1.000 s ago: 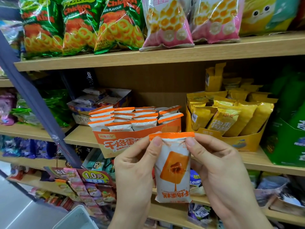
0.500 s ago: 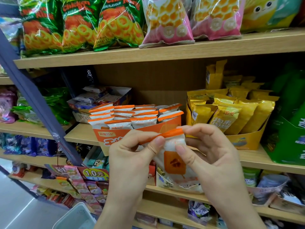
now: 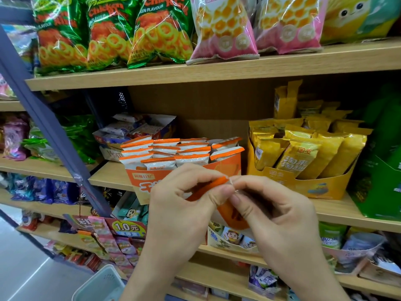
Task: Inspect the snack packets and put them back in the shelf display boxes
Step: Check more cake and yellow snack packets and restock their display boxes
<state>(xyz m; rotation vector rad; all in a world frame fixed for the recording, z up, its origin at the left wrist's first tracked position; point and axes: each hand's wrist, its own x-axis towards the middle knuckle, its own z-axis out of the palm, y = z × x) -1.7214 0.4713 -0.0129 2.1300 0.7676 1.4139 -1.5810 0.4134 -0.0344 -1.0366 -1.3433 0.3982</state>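
Note:
A small white snack packet (image 3: 232, 216) with an orange top seam and an orange square print is tilted between both hands, mostly hidden by fingers. My left hand (image 3: 184, 205) pinches its orange seam from the left. My right hand (image 3: 271, 213) pinches the seam's right end and covers the packet's side. Just behind, on the middle shelf, stands the orange display box (image 3: 225, 168) filled with several matching packets (image 3: 165, 152).
A yellow display box (image 3: 303, 187) of yellow packets stands to the right, a green box (image 3: 377, 192) beyond it. Large chip bags (image 3: 160, 31) line the upper shelf. A blue diagonal post (image 3: 50, 127) crosses the left. A pale basket (image 3: 102, 283) sits below.
The packet hung upright and face-on before; both hands have since tipped it over, top seam toward me, and lifted it closer to the orange box.

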